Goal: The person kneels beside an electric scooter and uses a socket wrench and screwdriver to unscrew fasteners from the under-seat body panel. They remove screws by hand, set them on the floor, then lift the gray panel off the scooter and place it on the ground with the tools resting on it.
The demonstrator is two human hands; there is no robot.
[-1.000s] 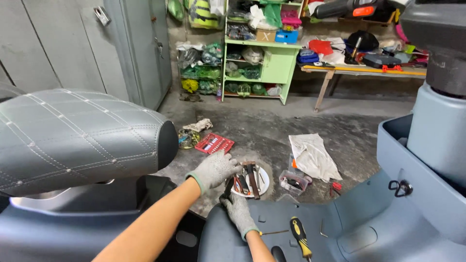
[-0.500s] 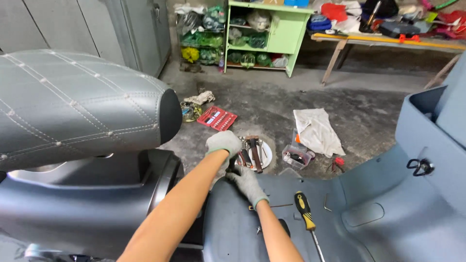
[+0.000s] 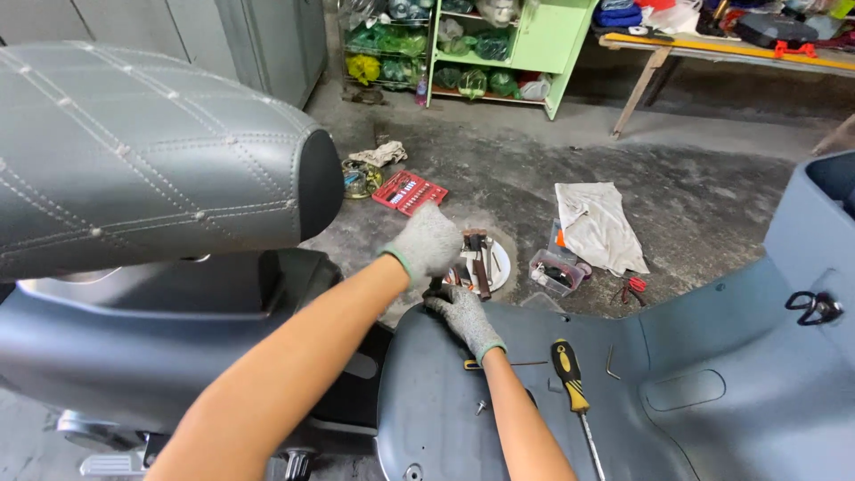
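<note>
Head view: both gloved hands, left hand [image 3: 430,242] and right hand [image 3: 463,313], stay at the panel edge [image 3: 419,356], grip state unclear.

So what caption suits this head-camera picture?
Two gloved hands, left and right, at a grey scooter panel's edge, screwdriver lying nearby.

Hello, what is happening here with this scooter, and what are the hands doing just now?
A person in grey knit gloves works on a grey scooter body. The left hand reaches over the panel's far edge toward a white plate of tools on the floor. The right hand rests on the top edge of the panel. A yellow-and-black screwdriver and a loose screw lie on the floorboard. The quilted seat is on the left.
</note>
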